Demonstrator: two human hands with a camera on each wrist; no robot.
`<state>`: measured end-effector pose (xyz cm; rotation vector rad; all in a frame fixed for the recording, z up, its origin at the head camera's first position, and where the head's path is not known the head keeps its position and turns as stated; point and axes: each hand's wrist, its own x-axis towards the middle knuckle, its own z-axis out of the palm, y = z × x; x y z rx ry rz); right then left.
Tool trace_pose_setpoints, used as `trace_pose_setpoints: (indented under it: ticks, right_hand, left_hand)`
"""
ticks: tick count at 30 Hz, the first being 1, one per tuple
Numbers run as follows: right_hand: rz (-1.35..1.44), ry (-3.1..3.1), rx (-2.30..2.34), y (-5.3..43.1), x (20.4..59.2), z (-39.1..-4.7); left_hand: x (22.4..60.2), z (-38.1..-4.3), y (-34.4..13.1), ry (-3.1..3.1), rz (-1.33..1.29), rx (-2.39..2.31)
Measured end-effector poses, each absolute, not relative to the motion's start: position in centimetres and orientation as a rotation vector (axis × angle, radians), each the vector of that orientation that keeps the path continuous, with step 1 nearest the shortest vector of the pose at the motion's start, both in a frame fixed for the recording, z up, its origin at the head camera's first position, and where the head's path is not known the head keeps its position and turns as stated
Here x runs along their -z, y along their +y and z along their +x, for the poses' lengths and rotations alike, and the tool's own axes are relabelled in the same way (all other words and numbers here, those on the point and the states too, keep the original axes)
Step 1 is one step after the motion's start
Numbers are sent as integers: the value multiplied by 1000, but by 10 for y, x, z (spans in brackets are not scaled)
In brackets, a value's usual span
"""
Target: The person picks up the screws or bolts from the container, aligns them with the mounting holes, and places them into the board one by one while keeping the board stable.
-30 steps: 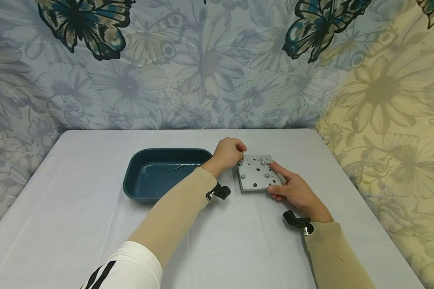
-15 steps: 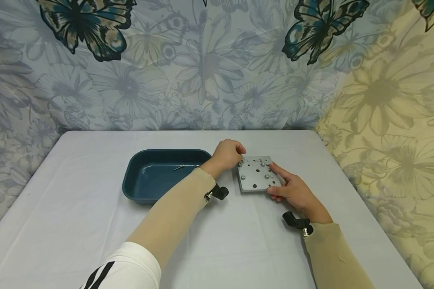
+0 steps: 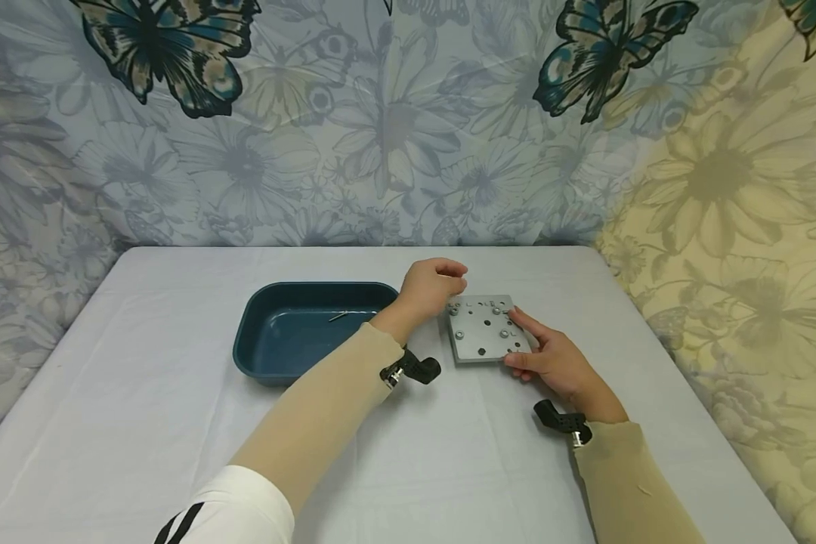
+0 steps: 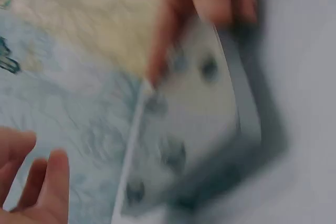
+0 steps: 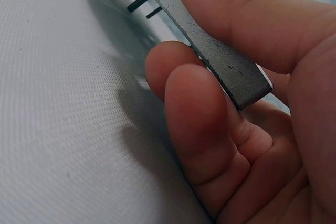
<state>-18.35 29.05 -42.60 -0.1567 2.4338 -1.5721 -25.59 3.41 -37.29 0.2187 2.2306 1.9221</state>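
A square grey metal plate (image 3: 472, 323) with several holes and screw heads sits tilted over the right-centre of the table. My right hand (image 3: 551, 357) grips its right side, the thumb on top and fingers curled beneath, as the right wrist view shows. There, screw shanks (image 5: 139, 2) stick out from the plate's underside. Just beyond the plate's far left corner hovers my left hand (image 3: 431, 291). In the left wrist view its fingers (image 4: 59, 177) are parted and loosely bent with nothing between them. The plate (image 4: 210, 114) is blurred there.
To the left stands a dark teal tray (image 3: 272, 344), holding a small screw-like metal piece (image 3: 338, 316); my left forearm covers its right corner. Black camera mounts (image 3: 418, 370) sit at both wrists. A white cloth covers the table (image 3: 143, 393), with a patterned curtain (image 3: 394, 136) behind.
My left hand has come up off the plate's far left corner, and its fingers have spread. The right hand keeps its grip on the plate, nearly still.
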Motion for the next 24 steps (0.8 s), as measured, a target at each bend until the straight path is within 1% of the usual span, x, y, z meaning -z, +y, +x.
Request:
trace_pose_setpoints:
  ticks: [3,6,10,15,17,19,24]
  right_hand:
    - [-146,2441,1549,291,426,-183]
    - [-152,2452,1525,291,426,-183]
    - [-159,2459,1507,291,425,-184]
    - [-168,2471,1502,291,424,-184]
    - [-172,2473,1502,291,424,-184]
    - [-172,2476,1499,291,425,-185]
    - [-175,2486,1488,290,427,-185]
  left_hand:
    - [363,-239,31,1802,45,-2312]
    - [355,-221,22,1498,-59,-2536]
    - [350,-204,-2,1391,-119,-2675]
    - [350,-194,-40,1407,-187,-2762]
    - [350,-191,-57,1505,-201,-2701]
    - [350,-188,-73,1697,-182,-2543]
    - [345,-182,-108,2301,31,-1902]
